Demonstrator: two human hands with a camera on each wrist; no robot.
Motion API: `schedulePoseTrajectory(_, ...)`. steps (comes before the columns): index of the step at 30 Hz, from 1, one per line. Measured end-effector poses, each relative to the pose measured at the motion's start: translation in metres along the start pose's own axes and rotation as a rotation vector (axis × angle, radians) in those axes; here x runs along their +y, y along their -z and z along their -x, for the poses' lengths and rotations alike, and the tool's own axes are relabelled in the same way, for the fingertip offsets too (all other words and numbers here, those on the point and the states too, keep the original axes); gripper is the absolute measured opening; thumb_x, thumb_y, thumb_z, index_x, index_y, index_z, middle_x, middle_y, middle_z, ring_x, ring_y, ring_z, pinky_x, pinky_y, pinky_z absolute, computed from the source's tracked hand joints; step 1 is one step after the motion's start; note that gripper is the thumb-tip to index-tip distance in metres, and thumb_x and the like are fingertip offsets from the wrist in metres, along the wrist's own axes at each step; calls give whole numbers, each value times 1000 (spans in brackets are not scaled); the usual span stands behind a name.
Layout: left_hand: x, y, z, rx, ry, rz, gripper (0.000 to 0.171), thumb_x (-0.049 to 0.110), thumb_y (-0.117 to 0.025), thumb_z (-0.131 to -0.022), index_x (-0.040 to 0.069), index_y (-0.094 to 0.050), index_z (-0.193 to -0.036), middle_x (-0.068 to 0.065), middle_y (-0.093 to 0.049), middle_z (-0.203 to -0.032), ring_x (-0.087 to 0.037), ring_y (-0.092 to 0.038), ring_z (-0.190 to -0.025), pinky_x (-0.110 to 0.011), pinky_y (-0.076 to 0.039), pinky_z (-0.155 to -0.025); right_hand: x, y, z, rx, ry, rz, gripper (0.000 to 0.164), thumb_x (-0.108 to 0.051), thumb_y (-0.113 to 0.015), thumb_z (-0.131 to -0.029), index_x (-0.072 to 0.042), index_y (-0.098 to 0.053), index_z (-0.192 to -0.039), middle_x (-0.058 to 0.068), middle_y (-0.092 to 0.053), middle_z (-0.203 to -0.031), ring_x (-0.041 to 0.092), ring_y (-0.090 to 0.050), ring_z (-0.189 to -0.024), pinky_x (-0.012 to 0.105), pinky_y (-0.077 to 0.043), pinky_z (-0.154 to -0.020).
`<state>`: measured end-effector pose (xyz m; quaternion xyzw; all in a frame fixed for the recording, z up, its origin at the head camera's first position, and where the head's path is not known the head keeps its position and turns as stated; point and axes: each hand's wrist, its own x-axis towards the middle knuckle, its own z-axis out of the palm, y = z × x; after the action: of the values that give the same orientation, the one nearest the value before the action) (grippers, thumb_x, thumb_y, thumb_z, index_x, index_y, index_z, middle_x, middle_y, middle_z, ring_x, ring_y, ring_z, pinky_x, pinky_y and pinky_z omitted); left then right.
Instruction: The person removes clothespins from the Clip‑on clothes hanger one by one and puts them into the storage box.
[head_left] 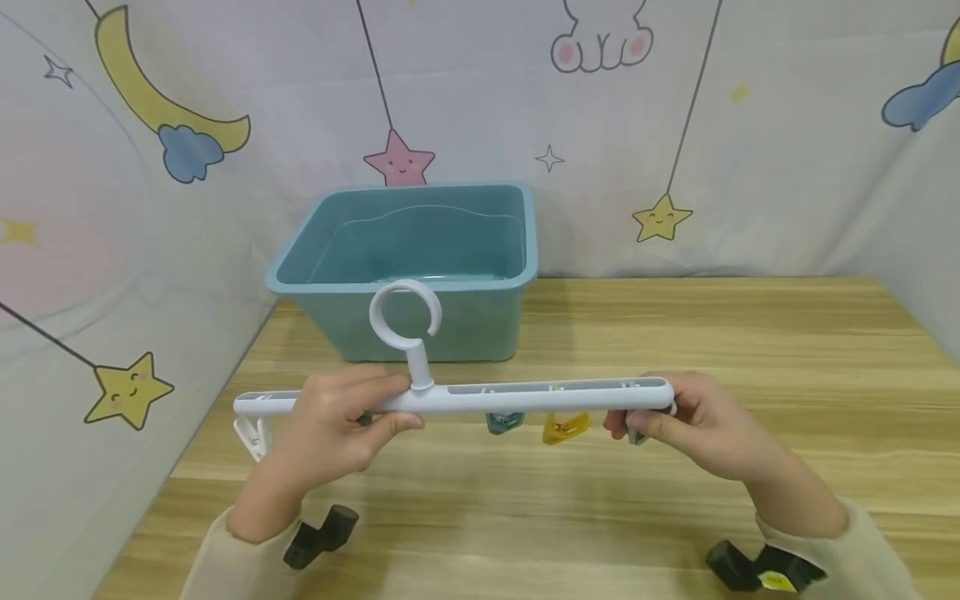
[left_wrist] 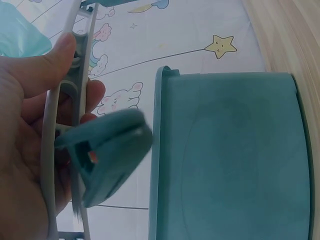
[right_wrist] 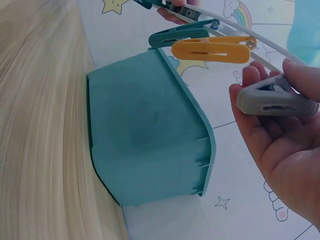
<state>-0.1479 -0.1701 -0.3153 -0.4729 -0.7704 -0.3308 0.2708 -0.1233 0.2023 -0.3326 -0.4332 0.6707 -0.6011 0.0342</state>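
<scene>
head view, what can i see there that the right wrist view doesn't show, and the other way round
Only the head view shows the hook of the hanger, the white clip near its end beside the left hand, and the inside of the teal bin.

Only the right wrist view shows a rainbow print on the backdrop.

Both show the hanger's bar, the bin's outer wall, the orange clip, the grey clip held in the right hand, and part of the left hand.
</scene>
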Motion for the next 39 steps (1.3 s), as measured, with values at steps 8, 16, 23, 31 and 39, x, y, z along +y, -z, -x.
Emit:
schedulePoseTrajectory(8, 0, 0, -3, 59, -53, -48, 37, 37, -64, -92, 1, -71, -86, -8, -70, -78, -13, -61, -61, -19, -47, -52, 1, 0, -1, 22, -37, -37, 26, 12, -48, -95, 2, -62, -114, 2, -70, -103, 13, -66, -88, 26, -52, -68)
schedulePoseTrajectory(16, 0, -1, -3, 61, -55, -55, 35, 36, -64, -92, 2, -70, -86, -5, -69, -77, -10, -57, -59, -18, -44, -51, 2, -4, 1, 103, -4, -8, 29, 12, -49, -94, 1, -63, -117, 1, -71, -105, 11, -68, -88, 23, -54, -78)
schedulePoseTrajectory(23, 2, 0, -4, 72, -72, -107, 34, 37, -64, -92, 4, -69, -86, -3, -68, -76, -9, -54, -58, -17, -42, -50, -2, -8, 1, 138, -74, 93, 27, 11, -51, -94, -2, -64, -113, 0, -71, -99, 11, -67, -81, 23, -54, -71)
schedulePoseTrajectory(31, 2, -1, -4, 93, -81, -153, 35, 38, -63, -93, 4, -70, -85, -3, -68, -76, -8, -54, -56, -18, -42, -48, -4, -11, -1, 227, -144, 214, 21, 7, -55, -93, 0, -66, -110, -6, -72, -99, 9, -67, -83, 22, -55, -72)
schedulePoseTrajectory(39, 5, -3, -5, 100, -88, -170, 37, 38, -62, -94, 4, -71, -86, -3, -70, -79, -9, -59, -58, -19, -44, -48, -5, -12, -1, 310, -150, 65, 27, 10, -56, -92, -8, -69, -108, -2, -73, -96, 10, -70, -83, 24, -56, -75)
